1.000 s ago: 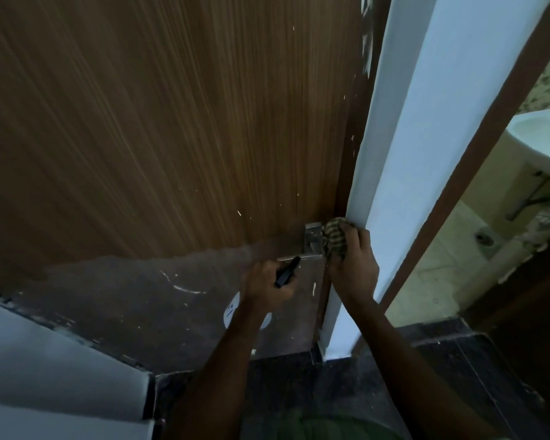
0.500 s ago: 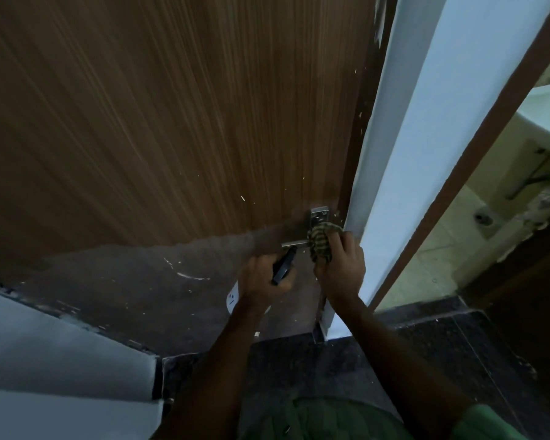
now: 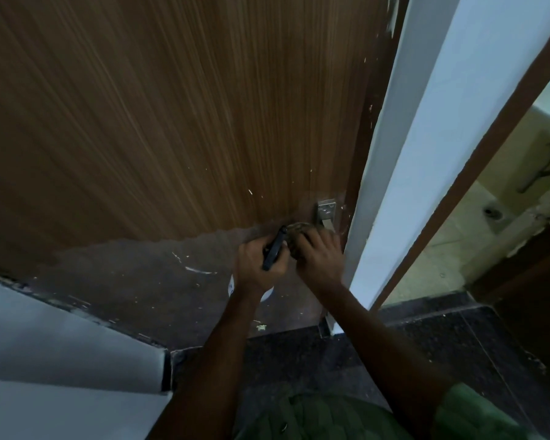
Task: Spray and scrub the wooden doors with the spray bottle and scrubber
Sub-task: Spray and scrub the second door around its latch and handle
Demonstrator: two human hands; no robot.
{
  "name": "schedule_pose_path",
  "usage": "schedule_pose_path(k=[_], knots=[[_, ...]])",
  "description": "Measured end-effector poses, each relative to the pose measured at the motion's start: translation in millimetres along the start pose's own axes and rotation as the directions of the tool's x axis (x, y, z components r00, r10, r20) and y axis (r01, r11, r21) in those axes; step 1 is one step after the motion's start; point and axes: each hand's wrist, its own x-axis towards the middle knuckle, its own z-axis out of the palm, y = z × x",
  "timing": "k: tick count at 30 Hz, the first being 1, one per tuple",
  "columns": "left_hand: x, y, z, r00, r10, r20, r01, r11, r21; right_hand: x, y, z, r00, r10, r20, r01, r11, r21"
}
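Gripping a spray bottle (image 3: 272,254) with curled fingers, the left hand (image 3: 258,265) sits beside the right hand (image 3: 318,258), whose fingers bunch round a scrubber (image 3: 296,231) pressed on the door (image 3: 172,122). Just beyond those fingertips stands the metal handle plate (image 3: 326,212); right of them, the white frame (image 3: 410,154).

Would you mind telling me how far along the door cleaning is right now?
Done: nothing I can confirm; the wooden door still shows pale flecks. In hand: the right hand rubs the scrubber around the handle plate, while the left hand grips the spray bottle. Left: the broad panel above.
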Motion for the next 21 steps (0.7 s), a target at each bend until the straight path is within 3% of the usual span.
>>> schedule_pose_path(k=[2, 4, 9, 14, 17, 21], knots=[[1, 3, 0, 1.0, 0.007, 0.011, -0.007, 1.0, 0.01, 5, -7, 4, 0.996, -0.054, 0.076, 0.052, 0.998, 0.028], [5, 1, 2, 0.999, -0.022, 0.027, 0.022, 1.0, 0.006, 3, 6, -2, 0.995, 0.001, 0.097, -0.002, 1.0, 0.01], [15, 0, 12, 0.99, -0.091, 0.106, 0.091, 0.996, 0.007, 9, 29, -33, 0.918, 0.387, 0.084, -0.393, 0.917, 0.074], [23, 19, 23, 0.94, -0.144, 0.308, 0.102, 0.984, 0.149, 29, 27, -40, 0.786, 0.618, -0.017, -0.612, 0.781, 0.123], [27, 29, 33, 0.92, -0.211, 0.329, 0.155, 0.97, 0.188, 26, 33, -41, 0.74, 0.669, -0.068, -0.652, 0.738, 0.174], [33, 40, 39, 0.924, -0.24, 0.299, 0.165, 0.953, 0.255, 30, 35, -39, 0.772, 0.629, -0.092, -0.606, 0.772, 0.191]])
